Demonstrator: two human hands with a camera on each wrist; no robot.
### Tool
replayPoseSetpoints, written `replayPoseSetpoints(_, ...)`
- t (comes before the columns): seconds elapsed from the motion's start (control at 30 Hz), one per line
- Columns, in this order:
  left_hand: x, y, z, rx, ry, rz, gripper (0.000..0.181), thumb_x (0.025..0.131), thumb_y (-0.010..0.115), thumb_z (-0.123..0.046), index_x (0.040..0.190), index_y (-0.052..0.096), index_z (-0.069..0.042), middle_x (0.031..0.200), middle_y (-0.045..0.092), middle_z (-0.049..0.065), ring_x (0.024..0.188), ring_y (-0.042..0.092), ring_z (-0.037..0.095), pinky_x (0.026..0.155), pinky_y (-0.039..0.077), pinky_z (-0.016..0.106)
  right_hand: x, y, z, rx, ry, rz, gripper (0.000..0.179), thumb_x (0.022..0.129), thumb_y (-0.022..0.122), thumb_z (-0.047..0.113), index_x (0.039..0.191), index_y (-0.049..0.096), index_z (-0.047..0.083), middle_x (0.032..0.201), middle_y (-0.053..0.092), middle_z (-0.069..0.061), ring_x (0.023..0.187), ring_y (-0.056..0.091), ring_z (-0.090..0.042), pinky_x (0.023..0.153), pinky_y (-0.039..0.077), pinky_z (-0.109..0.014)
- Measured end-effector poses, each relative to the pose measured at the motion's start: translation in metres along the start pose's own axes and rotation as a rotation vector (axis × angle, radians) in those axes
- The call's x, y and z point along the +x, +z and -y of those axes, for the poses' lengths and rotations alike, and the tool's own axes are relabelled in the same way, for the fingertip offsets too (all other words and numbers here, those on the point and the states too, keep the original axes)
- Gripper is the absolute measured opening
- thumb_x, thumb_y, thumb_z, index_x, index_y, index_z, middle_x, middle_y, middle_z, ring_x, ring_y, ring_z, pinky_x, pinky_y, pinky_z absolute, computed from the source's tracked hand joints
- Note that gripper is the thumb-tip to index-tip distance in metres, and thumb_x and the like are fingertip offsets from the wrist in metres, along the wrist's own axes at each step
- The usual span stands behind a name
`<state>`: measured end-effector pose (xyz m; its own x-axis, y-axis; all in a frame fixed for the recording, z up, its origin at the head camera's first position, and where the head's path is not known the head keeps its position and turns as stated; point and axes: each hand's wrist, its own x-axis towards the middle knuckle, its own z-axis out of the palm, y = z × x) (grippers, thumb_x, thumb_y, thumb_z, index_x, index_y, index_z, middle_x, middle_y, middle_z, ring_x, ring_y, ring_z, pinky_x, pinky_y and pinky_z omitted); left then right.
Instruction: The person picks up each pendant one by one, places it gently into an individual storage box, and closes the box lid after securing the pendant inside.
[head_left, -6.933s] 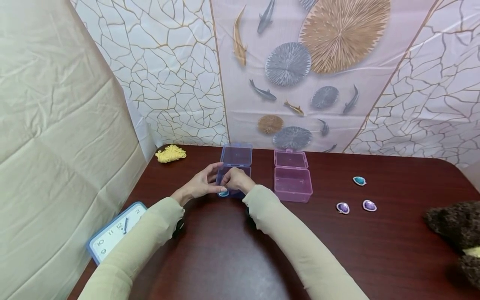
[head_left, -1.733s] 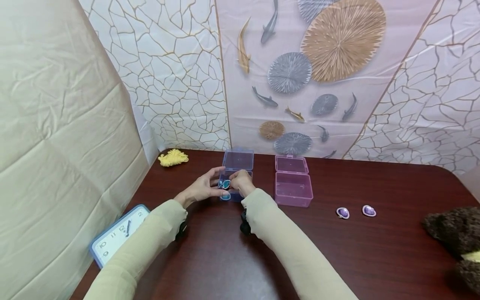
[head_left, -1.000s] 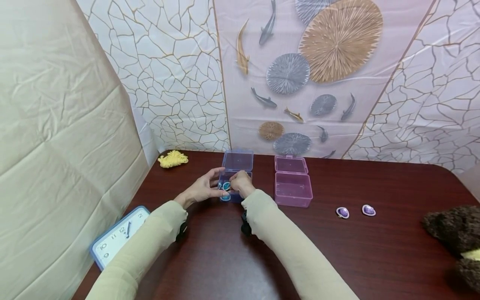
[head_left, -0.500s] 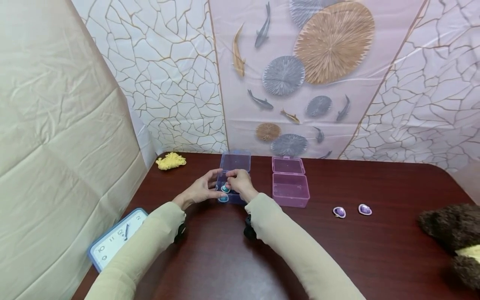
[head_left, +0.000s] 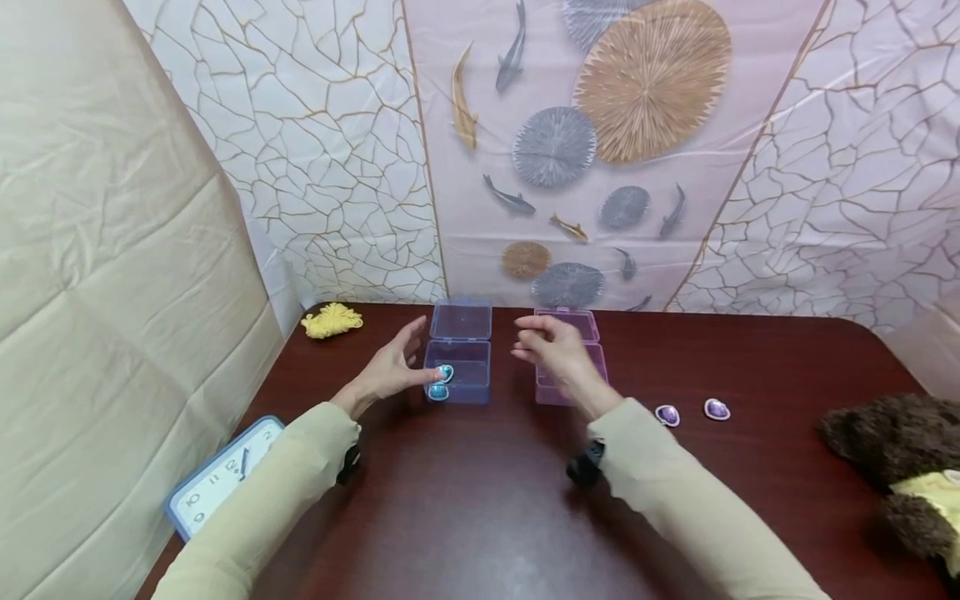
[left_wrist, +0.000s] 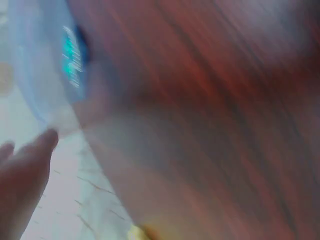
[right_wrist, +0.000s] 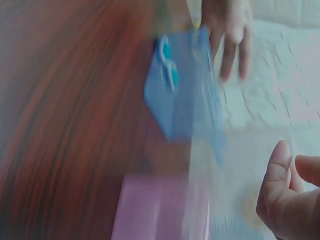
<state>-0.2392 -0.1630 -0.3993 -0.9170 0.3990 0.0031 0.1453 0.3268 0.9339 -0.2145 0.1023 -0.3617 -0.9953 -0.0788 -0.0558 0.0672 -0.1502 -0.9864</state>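
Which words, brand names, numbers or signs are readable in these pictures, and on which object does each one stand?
"2" – on the blue-framed clock
"12" – on the same clock
"11" – on the same clock
"10" – on the same clock
"9" – on the same clock
The left sleeve covers part of the face. No text can be made out on the blue box or the pink box; both wrist views are blurred.

blue box (head_left: 474, 392), pink box (head_left: 553, 394), teal gems (head_left: 438, 392) (wht-edged), red-brn table (head_left: 465, 492)
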Motion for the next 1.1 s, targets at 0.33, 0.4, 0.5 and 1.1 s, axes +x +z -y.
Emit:
replayPoseSetpoints(0.33, 0.012, 0.086, -0.056, -0.202, 0.107, 0.058, 0.091, 0.078, 0.075, -0.003, 0.150, 0.019, -0.008, 0.155, 0.021, 0.013, 0.141, 0.024, 0.028, 0.113, 0.025, 0.040, -0.037, -0.117, 0.005, -0.078, -0.065, -0.088, 0.034, 0.092, 0.052, -0.005, 0.120, 0.043, -0.021, 0.082, 0.061, 0.008, 0.070, 0.065, -0.003, 0.071, 0.055, -0.018)
replayPoseSetpoints(0.4, 0.015, 0.103, -0.056, -0.205, 0.092, 0.075, 0.091, 0.079, 0.074, -0.003, 0.150, 0.019, -0.007, 0.155, 0.020, 0.013, 0.142, 0.022, 0.029, 0.114, 0.024, 0.040, -0.044, -0.135, 0.001, -0.147, -0.044, -0.095, 0.036, 0.092, 0.053, -0.004, 0.121, 0.042, -0.022, 0.081, 0.061, 0.010, 0.072, 0.065, -0.003, 0.071, 0.055, -0.019)
replayPoseSetpoints(0.5, 0.021, 0.121, -0.051, -0.204, 0.066, 0.061, 0.091, 0.079, 0.074, -0.003, 0.150, 0.018, -0.009, 0.156, 0.017, 0.013, 0.143, 0.017, 0.030, 0.114, 0.023, 0.040, -0.052, -0.158, -0.006, -0.298, 0.023, -0.099, 0.041, 0.093, 0.053, 0.000, 0.125, 0.040, -0.021, 0.082, 0.060, 0.011, 0.073, 0.065, -0.001, 0.072, 0.055, -0.020)
replayPoseSetpoints(1.1, 0.042, 0.150, -0.044, -0.250, -0.035, 0.046, 0.095, 0.078, 0.073, 0.001, 0.151, 0.011, -0.004, 0.157, 0.011, 0.015, 0.144, 0.011, 0.029, 0.114, 0.021, 0.045, -0.069, -0.187, -0.030, -0.703, 0.117, -0.062, 0.034, 0.086, 0.064, 0.000, 0.113, 0.054, -0.017, 0.091, 0.064, -0.022, 0.065, 0.063, -0.008, 0.059, 0.056, -0.025)
